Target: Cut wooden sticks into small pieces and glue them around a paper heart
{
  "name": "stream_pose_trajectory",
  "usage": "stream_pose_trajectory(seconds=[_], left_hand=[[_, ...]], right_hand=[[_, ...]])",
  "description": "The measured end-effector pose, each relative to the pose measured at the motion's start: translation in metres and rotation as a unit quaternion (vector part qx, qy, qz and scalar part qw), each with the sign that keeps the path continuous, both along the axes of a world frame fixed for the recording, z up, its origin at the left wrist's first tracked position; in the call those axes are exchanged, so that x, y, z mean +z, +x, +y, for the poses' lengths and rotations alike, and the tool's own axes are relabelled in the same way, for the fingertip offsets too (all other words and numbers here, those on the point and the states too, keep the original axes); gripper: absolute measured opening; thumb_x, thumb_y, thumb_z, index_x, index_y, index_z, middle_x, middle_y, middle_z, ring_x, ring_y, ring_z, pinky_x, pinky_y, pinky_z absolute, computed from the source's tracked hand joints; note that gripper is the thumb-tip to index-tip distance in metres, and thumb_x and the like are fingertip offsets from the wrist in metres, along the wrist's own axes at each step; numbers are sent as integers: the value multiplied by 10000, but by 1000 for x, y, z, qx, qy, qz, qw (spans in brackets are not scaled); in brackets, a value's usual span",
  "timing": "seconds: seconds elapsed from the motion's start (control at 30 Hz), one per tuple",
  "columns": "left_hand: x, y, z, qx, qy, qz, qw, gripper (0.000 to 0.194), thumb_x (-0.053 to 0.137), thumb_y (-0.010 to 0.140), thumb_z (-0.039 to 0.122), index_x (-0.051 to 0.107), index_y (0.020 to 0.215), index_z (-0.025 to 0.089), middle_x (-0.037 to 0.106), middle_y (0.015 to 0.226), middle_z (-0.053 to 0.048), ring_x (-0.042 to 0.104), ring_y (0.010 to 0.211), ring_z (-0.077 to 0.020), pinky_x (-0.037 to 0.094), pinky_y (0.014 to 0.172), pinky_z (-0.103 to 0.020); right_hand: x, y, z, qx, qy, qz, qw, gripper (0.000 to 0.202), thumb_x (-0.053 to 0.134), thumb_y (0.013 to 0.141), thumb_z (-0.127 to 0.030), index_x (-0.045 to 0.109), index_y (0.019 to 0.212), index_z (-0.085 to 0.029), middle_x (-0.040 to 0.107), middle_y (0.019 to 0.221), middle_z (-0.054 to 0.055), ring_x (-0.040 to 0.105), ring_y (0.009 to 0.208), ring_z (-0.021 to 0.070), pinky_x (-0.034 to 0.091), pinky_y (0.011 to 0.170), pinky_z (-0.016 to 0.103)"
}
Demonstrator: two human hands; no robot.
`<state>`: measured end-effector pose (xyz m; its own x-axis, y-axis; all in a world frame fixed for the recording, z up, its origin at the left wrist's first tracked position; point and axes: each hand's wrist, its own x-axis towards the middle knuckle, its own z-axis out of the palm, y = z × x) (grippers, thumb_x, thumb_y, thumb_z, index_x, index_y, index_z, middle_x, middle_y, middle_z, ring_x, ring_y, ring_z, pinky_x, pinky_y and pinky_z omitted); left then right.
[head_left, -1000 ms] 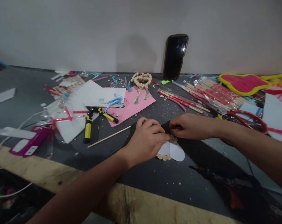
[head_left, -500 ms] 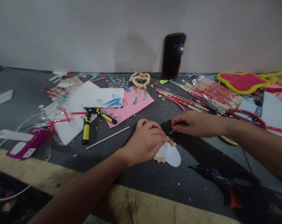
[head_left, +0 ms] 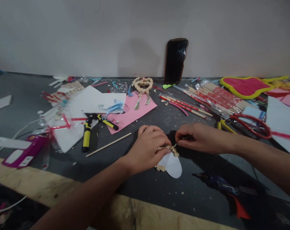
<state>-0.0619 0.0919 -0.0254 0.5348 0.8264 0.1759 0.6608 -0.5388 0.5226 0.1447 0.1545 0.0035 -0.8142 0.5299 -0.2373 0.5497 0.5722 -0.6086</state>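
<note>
My left hand is closed on a small beaded piece, made of tan bits with white oval paper under it. Its thumb lies over the paper and hides part of the piece. Close by on the right, my right hand pinches a thin pale string between thumb and fingers, at the upper edge of the beaded piece.
Yellow-black pliers and a thin stick lie left. Behind are pink paper, a tasselled beaded ornament and an upright phone. Right are red-handled scissors; a dark glue gun lies front right.
My right hand has come lower, its fingertips and the string now at the piece's upper edge. The view has shifted slightly, and the piece shows a little lower and farther left.
</note>
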Motion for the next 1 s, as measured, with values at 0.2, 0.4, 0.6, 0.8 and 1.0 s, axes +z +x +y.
stream_pose_trajectory(seconds=[0.2,0.4,0.6,0.8,1.0], left_hand=[[-2,2,-3,49,14,-17,999,172,593,817,366,682,880,233,637,1051,-28,409,1138,-252,287,957,-440],[-3,0,-2,80,-25,-61,995,106,580,824,262,682,803,244,641,1011,-16,436,1104,-228,342,932,-425],[-1,1,0,108,-25,-98,989,57,655,768,247,655,713,232,655,945,-7,478,1044,-219,368,901,-427],[1,1,-2,112,7,-86,990,69,653,748,205,635,685,227,650,953,-5,481,1034,-219,356,891,-426],[4,4,-5,119,46,-72,989,132,622,729,129,603,629,214,649,951,6,474,1034,-210,338,890,-413]], right_hand=[[7,-9,-5,-5,-16,35,999,134,483,811,-219,614,818,-190,617,750,-8,526,642,100,362,577,205],[10,-12,-7,-30,-43,35,998,143,477,818,-255,602,824,-188,604,725,-14,507,623,97,359,553,203],[12,-14,-8,-59,-92,33,993,159,476,816,-288,587,781,-180,554,646,-27,451,564,87,331,505,201],[11,-17,-8,-73,-140,43,987,244,483,819,-363,632,766,-177,570,645,-25,464,587,96,337,521,212],[7,-21,-11,-108,-150,56,981,158,505,782,-285,627,752,-190,589,657,-39,494,616,94,362,552,203]])
